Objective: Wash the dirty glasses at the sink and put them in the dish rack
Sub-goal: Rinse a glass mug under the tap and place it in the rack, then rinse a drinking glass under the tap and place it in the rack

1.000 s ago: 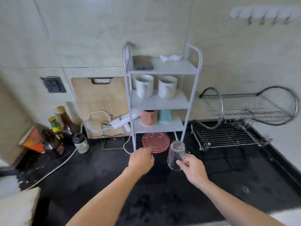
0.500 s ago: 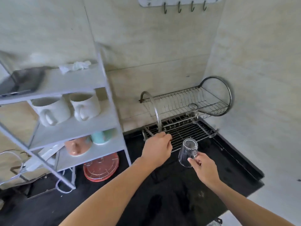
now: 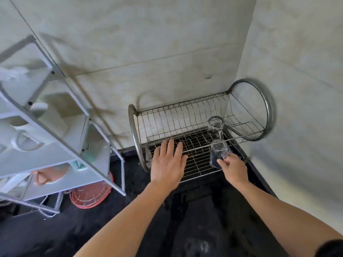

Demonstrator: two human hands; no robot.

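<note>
- Left hand: flat, fingers straight and a little spread, laid over the front rail of the rack. It holds nothing.
- Right hand: fingers pinch the glass near its lower edge.
- Glass: clear, seemingly mouth-down, held at the rack's front rail on the right side. Whether it touches the wires cannot be told.
- Second glass: already in the rack, just behind the held one.
- Rack: two-tier wire, in the wall corner, on the dark counter.
- Shelf: left of the rack, with a red lid below it.
- Step in hand, as judged: racking. You appear to be bringing this glass in to set it down.
- Next move, as judged: lower the glass onto the lower grid beside the second glass without knocking it. Loosen your pinch only once the rim sits flat on the wires.
</note>
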